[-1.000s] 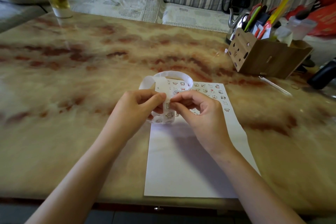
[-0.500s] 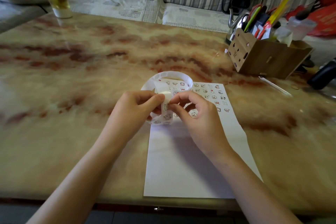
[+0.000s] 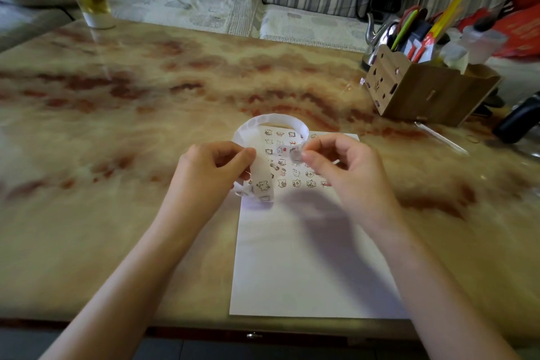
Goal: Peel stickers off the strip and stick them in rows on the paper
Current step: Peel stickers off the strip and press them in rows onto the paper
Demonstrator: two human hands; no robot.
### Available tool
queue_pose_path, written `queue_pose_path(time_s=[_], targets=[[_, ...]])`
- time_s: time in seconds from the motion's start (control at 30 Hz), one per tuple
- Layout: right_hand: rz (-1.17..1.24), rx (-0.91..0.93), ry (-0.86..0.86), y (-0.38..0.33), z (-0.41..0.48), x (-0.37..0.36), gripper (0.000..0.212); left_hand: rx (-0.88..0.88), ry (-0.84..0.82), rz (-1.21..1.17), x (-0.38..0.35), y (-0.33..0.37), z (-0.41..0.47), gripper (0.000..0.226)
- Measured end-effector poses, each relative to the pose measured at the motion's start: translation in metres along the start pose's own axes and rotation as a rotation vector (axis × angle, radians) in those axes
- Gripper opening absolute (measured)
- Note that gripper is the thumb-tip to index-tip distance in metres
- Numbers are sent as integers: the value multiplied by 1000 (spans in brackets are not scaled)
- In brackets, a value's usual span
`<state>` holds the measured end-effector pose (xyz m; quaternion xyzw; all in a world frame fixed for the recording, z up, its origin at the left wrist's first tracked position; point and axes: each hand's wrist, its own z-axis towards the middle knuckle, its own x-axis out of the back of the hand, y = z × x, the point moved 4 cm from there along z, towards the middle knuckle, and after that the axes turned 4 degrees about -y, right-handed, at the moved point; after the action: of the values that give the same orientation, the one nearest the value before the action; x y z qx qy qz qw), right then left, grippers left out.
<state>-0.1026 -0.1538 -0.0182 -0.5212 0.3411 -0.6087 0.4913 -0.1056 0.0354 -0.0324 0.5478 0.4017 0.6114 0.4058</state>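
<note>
Over the far end of the paper [image 3: 306,257], the strip [image 3: 263,183] loops between your hands. Your left hand [image 3: 210,166] pinches its near part. Your right hand [image 3: 347,166], fingers curled, pinches a sticker [image 3: 296,155] at the loop's right end.

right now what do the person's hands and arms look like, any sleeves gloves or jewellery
Two bare hands, no gloves. No ring shows on the left hand or the right hand. The left forearm and right forearm are bare down to the bottom edge of the view: no sleeves, watch or bracelet in sight, and no markings visible.
</note>
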Motion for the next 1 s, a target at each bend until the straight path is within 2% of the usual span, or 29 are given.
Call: queue_pose_path(time_s=[0.13, 0.27, 1.0], targets=[[-81, -291, -3, 30, 10, 40, 7, 14, 1, 18, 1, -2, 1, 21], [-116, -415, 50, 48, 13, 62, 10, 19, 3, 21, 1, -1, 1, 22], [-165, -481, 24, 65, 12, 58, 2, 29, -8, 33, 2, -1, 1, 22]])
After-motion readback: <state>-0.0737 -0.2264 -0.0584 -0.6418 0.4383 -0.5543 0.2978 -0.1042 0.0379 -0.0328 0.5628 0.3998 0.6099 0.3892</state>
